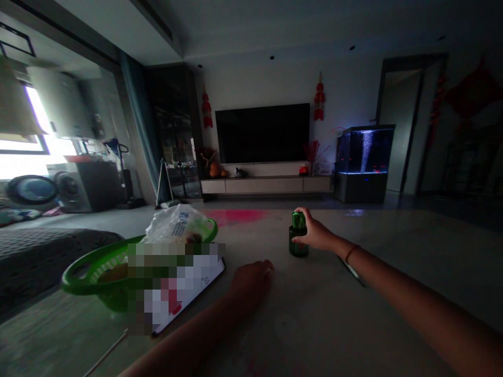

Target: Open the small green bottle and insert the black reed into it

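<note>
A small dark green bottle [298, 247] with a shiny green cap [298, 220] stands upright on the pale tabletop [314, 309]. My right hand [313, 230] is closed around its right side, with fingers at the cap and the body. My left hand [253, 277] rests on the tabletop to the left of the bottle, apart from it. Its fingers look curled, but they are dim, and I cannot make out whether anything is under them. Left of that hand a phone-like device [204, 280] with a lit white screen leans against a green basket [78, 280]; part of it is blurred out.
A clear plastic bag [168, 225] lies in the basket. A cable [106, 353] runs off the device at lower left. A thin dark object [353, 272] lies under my right wrist. Beyond the table are a television [263, 133] and a lit fish tank [365, 152].
</note>
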Motion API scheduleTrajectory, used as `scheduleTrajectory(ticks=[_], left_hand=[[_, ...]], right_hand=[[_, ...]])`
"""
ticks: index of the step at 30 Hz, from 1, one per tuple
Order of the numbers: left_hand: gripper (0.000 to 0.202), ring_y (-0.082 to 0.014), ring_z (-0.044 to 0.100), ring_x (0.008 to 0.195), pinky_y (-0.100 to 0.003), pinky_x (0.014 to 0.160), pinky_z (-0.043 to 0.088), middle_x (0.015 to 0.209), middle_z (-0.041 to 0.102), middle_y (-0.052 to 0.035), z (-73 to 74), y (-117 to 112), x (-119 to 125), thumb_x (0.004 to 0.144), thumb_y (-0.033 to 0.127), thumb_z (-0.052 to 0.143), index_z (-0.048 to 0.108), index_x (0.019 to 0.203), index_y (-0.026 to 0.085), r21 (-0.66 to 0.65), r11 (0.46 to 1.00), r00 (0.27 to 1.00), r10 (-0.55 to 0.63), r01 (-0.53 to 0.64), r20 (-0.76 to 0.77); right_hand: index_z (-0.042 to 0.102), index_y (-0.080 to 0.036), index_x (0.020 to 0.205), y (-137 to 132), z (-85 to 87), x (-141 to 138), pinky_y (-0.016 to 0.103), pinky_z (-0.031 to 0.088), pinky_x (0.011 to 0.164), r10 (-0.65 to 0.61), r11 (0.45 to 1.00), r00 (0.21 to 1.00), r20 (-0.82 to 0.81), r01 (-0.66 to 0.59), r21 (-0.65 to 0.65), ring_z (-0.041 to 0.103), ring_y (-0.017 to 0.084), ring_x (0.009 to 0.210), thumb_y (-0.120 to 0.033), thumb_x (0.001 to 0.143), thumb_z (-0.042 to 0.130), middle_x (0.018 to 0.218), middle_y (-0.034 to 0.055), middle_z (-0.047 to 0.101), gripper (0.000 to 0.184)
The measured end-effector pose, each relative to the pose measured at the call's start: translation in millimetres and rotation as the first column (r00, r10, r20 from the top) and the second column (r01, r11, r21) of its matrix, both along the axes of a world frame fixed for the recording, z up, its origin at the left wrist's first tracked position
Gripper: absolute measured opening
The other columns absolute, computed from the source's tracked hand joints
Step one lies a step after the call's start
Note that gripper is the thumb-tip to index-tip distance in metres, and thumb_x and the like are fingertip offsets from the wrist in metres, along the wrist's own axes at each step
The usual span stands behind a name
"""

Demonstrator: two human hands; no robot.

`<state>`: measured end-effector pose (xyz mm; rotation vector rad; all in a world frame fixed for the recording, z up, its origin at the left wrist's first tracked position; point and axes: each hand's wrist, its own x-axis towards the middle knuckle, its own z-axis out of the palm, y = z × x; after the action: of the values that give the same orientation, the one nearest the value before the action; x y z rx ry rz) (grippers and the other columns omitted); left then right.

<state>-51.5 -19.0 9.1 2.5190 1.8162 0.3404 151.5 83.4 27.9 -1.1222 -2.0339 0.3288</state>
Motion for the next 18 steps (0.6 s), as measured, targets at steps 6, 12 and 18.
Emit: scheduleTrajectory(ticks=[6, 12, 18], left_hand=[[0.031, -0.0193, 0.058, 0.082, -0.028, 0.069, 0.041, 0.088, 0.063, -0.0035, -3.1, 0.3, 0.1, 0.080, 0.037, 0.038, 0.052, 0.103, 0.023, 0.044, 0.999, 0.995, 0.020, -0.024, 0.093], [0.063, -0.0216, 0.056, 0.089, -0.028, 0.071, 0.043, 0.102, 0.058, -0.0054, -8.5, -2.8, 8.6, 0.064, 0.050, 0.058, 0.042, 0.117, 0.021, 0.005, 0.999, 0.965, -0.035, 0.034, 0.260], [0.055, -0.0220, 0.057, 0.087, -0.028, 0.068, 0.044, 0.099, 0.061, -0.0047, -13.7, -2.4, 13.6, 0.060, 0.047, 0.064, 0.049, 0.106, 0.020, -0.099, 0.985, 0.914, -0.092, 0.143, 0.395]], right_hand=[[0.026, -0.025, 0.114, -44.5, 2.5, -5.6, 0.030, 0.044, 0.067, 0.183, 0.981, 0.981, -0.065, -0.187, -0.053, 0.056, 0.018, 0.079, -0.024, 0.056, 0.067, 0.094, 0.0041, 0.054, 0.071], [0.026, -0.029, 0.116, -79.7, 2.9, -12.1, 0.034, 0.045, 0.076, 0.336, 0.936, 0.932, -0.133, -0.347, -0.061, 0.055, 0.019, 0.088, -0.022, 0.058, 0.067, 0.097, 0.0035, 0.055, 0.071], [0.031, -0.030, 0.115, -96.8, 5.4, -16.1, 0.038, 0.043, 0.086, 0.394, 0.904, 0.896, -0.205, -0.418, -0.090, 0.050, 0.020, 0.102, -0.021, 0.059, 0.068, 0.109, 0.0039, 0.050, 0.068]])
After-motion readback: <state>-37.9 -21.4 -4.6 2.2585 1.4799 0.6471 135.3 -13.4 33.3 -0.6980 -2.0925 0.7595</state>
